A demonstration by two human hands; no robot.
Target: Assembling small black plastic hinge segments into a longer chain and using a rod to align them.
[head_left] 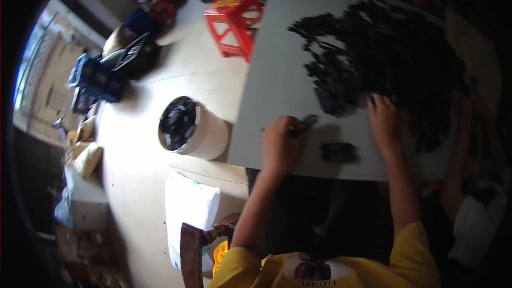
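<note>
My left hand (pixel 284 141) is closed around a small black piece (pixel 309 121), whose end sticks out past the fingers above the table. My right hand (pixel 383 116) lies at the near edge of a wide pile of black pieces (pixel 394 48), its fingers stretched out toward them. Blur and dim light hide what the pieces are exactly. Between my forearms, a small dark block or group of black pieces (pixel 340 152) rests near the front edge of the white table (pixel 266 80).
Left of the table stands a white bucket (pixel 210 133) filled with black pieces. A red stool (pixel 234 21) is beyond it. Another person's arm (pixel 461 144) reaches in at the right. A wooden chair (pixel 192 250) and white sack (pixel 189 208) are at lower left.
</note>
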